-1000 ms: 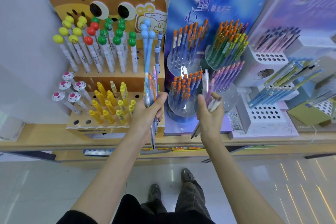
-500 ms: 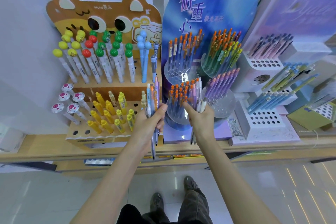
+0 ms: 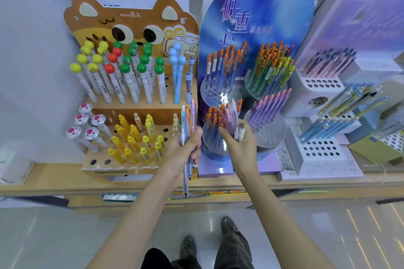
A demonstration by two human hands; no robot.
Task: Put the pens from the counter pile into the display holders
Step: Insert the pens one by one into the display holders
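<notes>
My left hand (image 3: 182, 152) grips a bundle of pens (image 3: 187, 124), blue, orange and lilac, upright with tips hanging below the fist, in front of the brown cat-faced holder (image 3: 131, 26). My right hand (image 3: 239, 145) grips a smaller bunch of pens (image 3: 235, 120), pink, clear and white, held against the lower left clear round holder (image 3: 209, 137) of the blue display board (image 3: 258, 6), among its orange-capped pens. The clear holder with purple pens (image 3: 267, 113) stands just right of that hand.
The wooden shelf edge (image 3: 65, 188) runs across below the displays. White block holders (image 3: 321, 148) with pastel pens stand to the right, a yellow-green box (image 3: 376, 148) at far right. Ball-topped pens (image 3: 122, 72) and yellow pens (image 3: 131, 137) fill the cat holder. My shoes (image 3: 227, 225) stand on the tiled floor.
My right hand moved left and down with its pens, from near the purple-pen holder to the orange-capped holder. My left hand kept its bundle, roughly in place.
</notes>
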